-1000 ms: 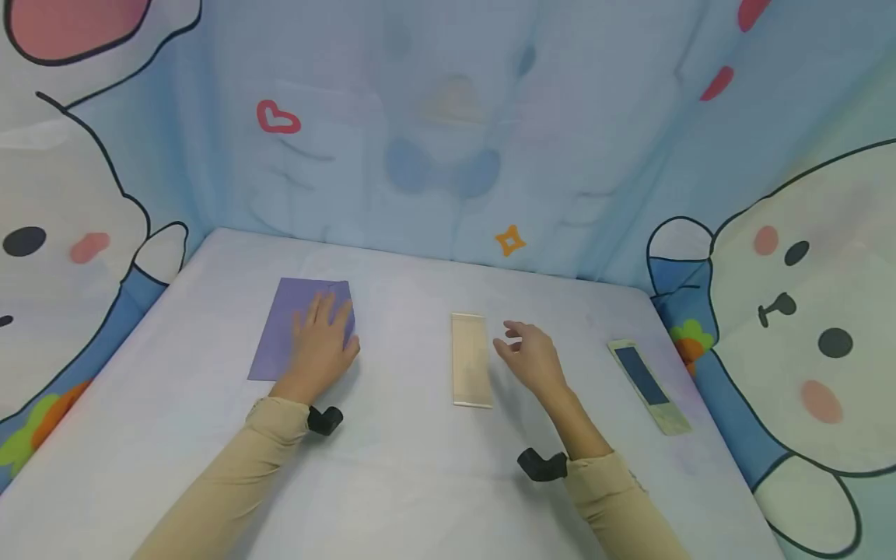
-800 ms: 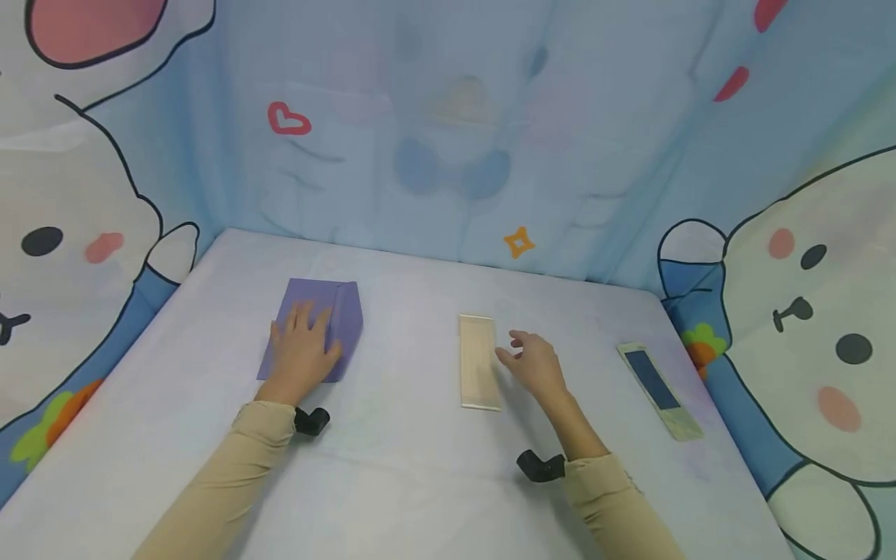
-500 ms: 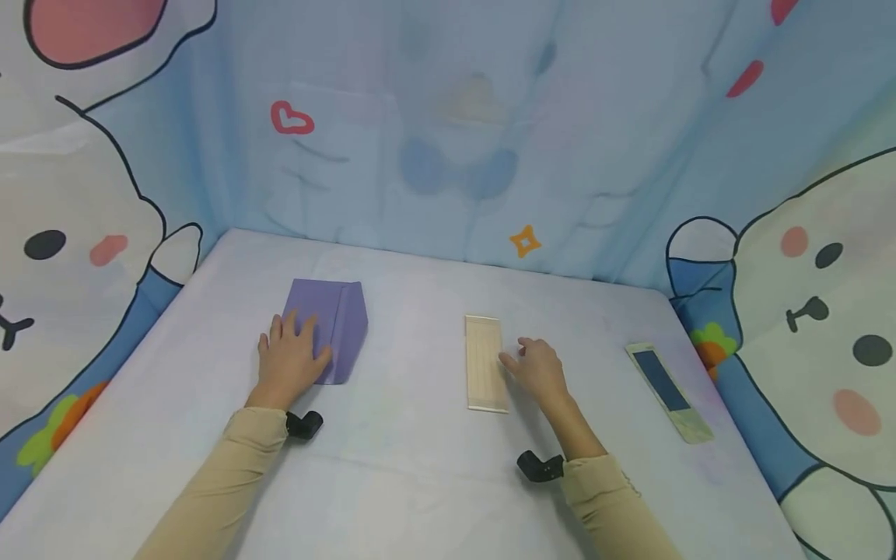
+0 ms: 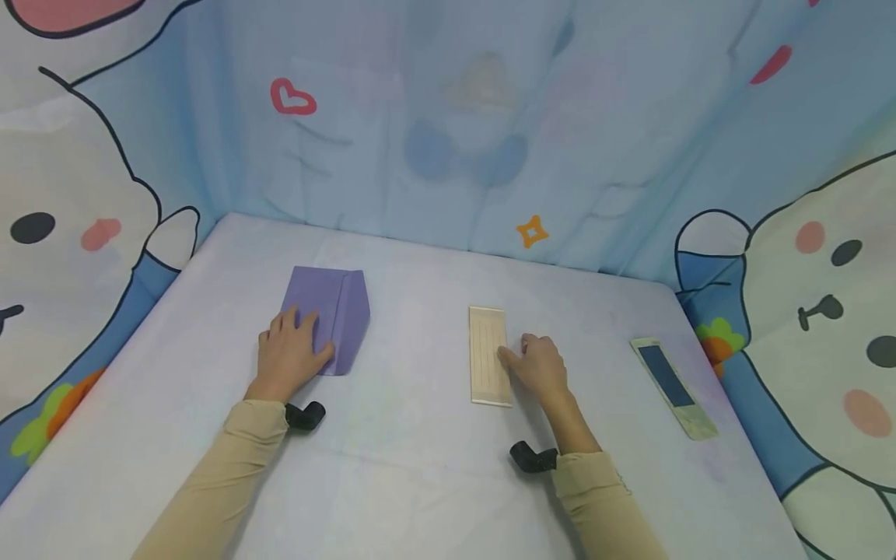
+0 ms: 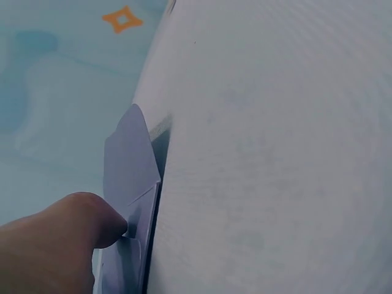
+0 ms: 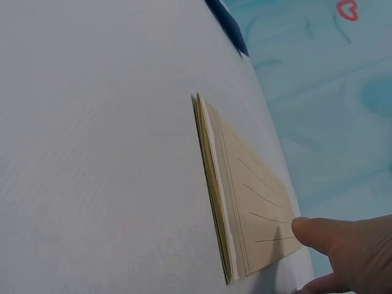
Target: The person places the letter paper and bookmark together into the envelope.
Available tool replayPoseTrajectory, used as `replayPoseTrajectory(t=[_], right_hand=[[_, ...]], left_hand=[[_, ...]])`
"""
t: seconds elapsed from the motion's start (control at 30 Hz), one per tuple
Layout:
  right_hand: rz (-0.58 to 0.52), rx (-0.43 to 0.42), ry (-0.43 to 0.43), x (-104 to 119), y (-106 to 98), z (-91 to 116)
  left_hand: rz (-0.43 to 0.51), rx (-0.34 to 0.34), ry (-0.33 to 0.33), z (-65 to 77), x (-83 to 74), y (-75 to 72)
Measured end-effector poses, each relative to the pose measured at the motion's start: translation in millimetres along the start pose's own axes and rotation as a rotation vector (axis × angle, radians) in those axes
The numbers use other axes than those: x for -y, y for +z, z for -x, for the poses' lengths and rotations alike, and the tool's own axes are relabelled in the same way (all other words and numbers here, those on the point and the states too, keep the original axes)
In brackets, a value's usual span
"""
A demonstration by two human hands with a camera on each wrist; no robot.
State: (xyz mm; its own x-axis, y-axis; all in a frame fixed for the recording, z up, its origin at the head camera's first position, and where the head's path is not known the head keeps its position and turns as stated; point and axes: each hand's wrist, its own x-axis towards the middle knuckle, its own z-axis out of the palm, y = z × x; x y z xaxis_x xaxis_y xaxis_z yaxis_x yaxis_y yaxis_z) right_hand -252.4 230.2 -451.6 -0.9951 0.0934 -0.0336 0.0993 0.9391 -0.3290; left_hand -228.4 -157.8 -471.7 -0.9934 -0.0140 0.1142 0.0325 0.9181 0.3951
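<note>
On table (image 4: 406,467), purple envelope (image 4: 325,306), flap (image 4: 353,320) open

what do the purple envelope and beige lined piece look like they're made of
Purple envelope: probably stiff matte paper, given its thin edges and creased flap. Beige lined piece: likely matte paper or card; the right wrist view shows layered edges.

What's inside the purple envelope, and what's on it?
No contents visible in the purple envelope: its flap is folded out, but the envelope's own paper covers the inside. On top rests the left hand, hiding part of the surface.
</note>
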Motion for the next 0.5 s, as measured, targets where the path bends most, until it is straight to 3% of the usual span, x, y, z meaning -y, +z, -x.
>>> replayPoseTrajectory(t=[0.27, 0.5], right_hand=[[-0.013, 0.122, 0.123, 11.1, -5.3, -1.5], [0.026, 0.208, 0.177, 25.0, -11.2, -2.0]], left_hand=[[0.001, -0.003, -0.004, -0.8, 0.4, 0.2], [0.010, -0.003, -0.006, -1.0, 2.0, 2.1]])
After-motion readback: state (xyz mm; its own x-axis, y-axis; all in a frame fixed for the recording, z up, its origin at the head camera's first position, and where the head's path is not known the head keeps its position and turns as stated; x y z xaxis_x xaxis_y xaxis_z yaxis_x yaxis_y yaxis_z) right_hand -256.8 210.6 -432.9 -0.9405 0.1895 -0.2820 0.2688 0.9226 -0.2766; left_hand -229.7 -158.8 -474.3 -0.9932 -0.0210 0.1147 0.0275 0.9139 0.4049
